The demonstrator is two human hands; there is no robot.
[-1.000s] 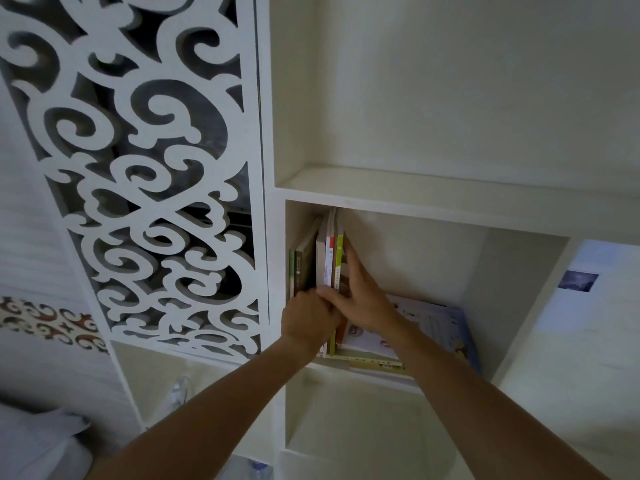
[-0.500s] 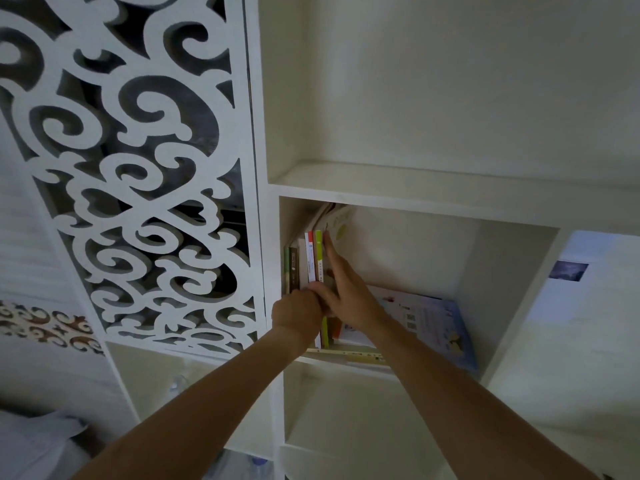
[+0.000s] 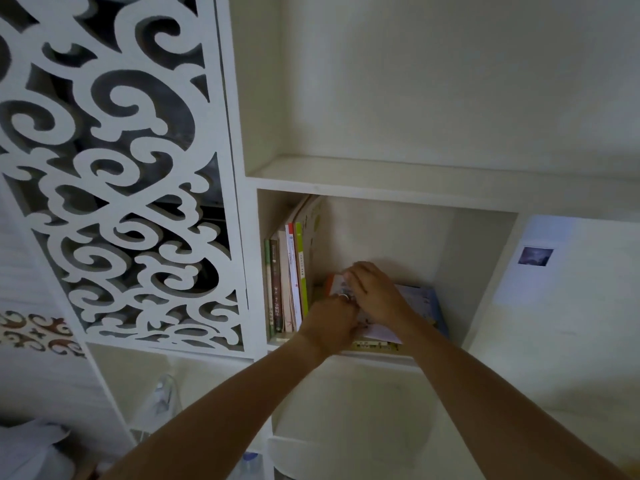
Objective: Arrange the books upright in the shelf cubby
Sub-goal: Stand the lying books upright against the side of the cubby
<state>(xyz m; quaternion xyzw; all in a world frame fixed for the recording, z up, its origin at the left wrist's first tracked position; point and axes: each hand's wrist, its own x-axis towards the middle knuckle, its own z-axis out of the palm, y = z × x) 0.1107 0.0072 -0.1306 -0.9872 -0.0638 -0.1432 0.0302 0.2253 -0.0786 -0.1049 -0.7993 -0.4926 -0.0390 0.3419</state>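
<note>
Fingers of your right hand and left hand grasp the top book of the flat stack. Upright books stand at the cubby's left wall; the stack remains unshelved.

White shelving unit; white scrollwork panel at left; pale wall bearing small picture; dim light.
</note>
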